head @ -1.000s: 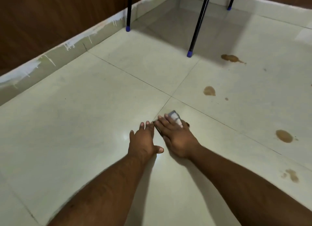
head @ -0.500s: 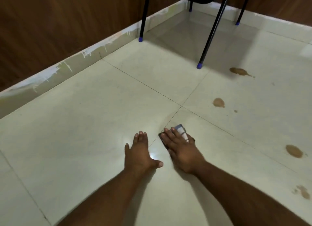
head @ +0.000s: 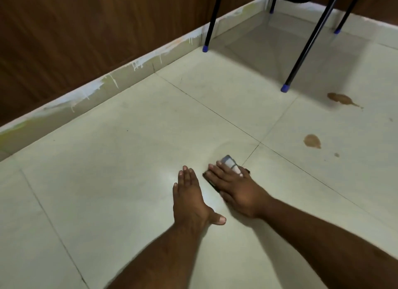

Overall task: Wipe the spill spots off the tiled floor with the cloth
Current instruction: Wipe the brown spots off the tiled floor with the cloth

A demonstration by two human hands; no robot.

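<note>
Pale tiled floor (head: 129, 159) under both my hands. My right hand (head: 234, 187) lies flat, fingers straight, pressing the cloth (head: 230, 162) onto the tile just beside a grout crossing; the cloth's grey-white end shows past my fingertips. My left hand (head: 189, 198) rests palm-down next to it, fingers together, thumb out, holding nothing. Brown spill spots (head: 312, 141) lie well apart to the right, near a black chair leg (head: 305, 51).
</note>
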